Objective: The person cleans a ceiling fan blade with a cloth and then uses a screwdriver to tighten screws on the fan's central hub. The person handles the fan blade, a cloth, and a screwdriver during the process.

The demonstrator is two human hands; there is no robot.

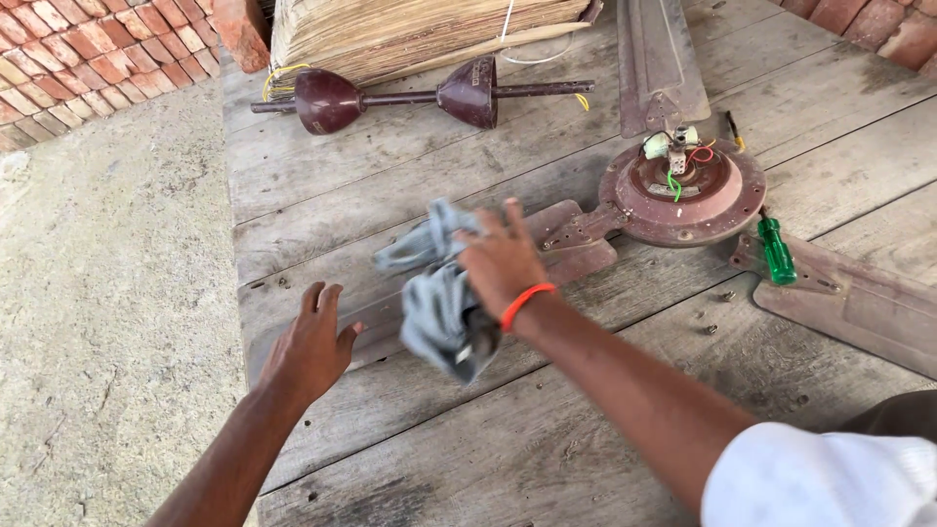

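My right hand [500, 256] grips a crumpled grey cloth [437, 310] and presses it on a brown ceiling-fan blade [571, 242] that lies flat on the wooden platform [488, 429]. An orange band circles that wrist. My left hand [310, 344] rests flat, fingers apart, on the outer end of the same blade near the platform's left edge. The blade joins the round brown fan motor [683, 195], whose top shows coloured wires.
A green-handled screwdriver [777, 250] lies right of the motor, beside another blade [859, 303]. A third blade [659, 59] points away. The fan's down-rod with two canopy cups [410, 96] lies at the back, before a stack of dried leaves [410, 29]. Brick wall and concrete floor at left.
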